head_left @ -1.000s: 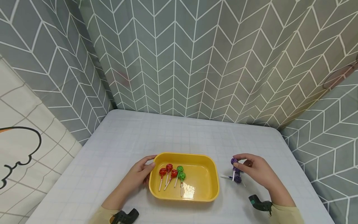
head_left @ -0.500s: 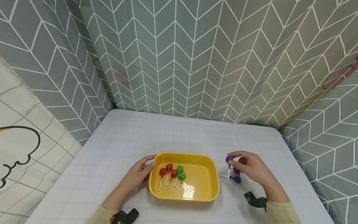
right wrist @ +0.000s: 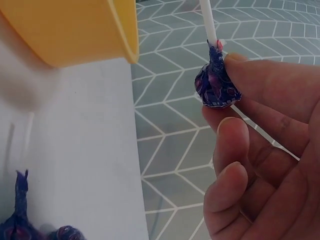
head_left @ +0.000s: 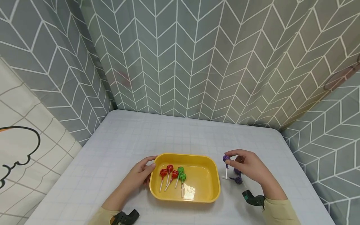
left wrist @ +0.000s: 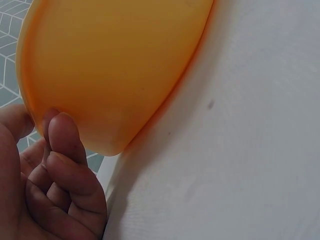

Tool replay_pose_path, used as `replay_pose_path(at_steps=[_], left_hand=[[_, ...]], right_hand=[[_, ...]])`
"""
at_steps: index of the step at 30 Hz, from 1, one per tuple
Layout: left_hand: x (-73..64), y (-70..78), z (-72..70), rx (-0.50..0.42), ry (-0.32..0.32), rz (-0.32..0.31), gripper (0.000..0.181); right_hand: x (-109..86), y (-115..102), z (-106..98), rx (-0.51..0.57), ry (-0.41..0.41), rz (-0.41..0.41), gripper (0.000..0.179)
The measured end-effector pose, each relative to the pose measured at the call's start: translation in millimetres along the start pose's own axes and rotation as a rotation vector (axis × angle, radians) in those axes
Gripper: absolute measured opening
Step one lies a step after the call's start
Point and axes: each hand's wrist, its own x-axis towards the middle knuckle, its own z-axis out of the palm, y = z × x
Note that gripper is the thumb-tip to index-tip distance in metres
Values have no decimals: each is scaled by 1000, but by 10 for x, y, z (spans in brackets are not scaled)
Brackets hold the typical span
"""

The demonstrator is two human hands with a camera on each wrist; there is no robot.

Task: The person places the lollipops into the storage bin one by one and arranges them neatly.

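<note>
A yellow tray (head_left: 202,175) sits at the front middle of the table with three red lollipops (head_left: 163,172) and two green lollipops (head_left: 182,177) in its left half. My left hand (head_left: 140,173) grips the tray's left end, the thumb at its rim and the other fingers against the outer wall. To the right of the tray, my right hand (head_left: 250,164) pinches a purple lollipop (right wrist: 216,85) by its wrapped head between thumb and fingers, the white stick pointing down in the head view. Just below that hand, two more purple lollipops (head_left: 238,180) lie on the table.
A white cloth covers the table (head_left: 157,131). Grey patterned curtains (head_left: 180,62) hang behind it and at both sides. Each wrist carries a dark camera mount (head_left: 253,198), low over the table.
My right hand has moved left toward the tray and slightly up, carrying the purple lollipop away from the other two. My left hand and the tray have stayed in place.
</note>
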Motion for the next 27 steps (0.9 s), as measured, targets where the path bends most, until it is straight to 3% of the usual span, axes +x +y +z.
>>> replay_pose_path(at_steps=[27], left_hand=[[-22, 38, 2, -6, -3, 4, 38]], right_hand=[[92, -230, 84, -8, -33, -71, 28]])
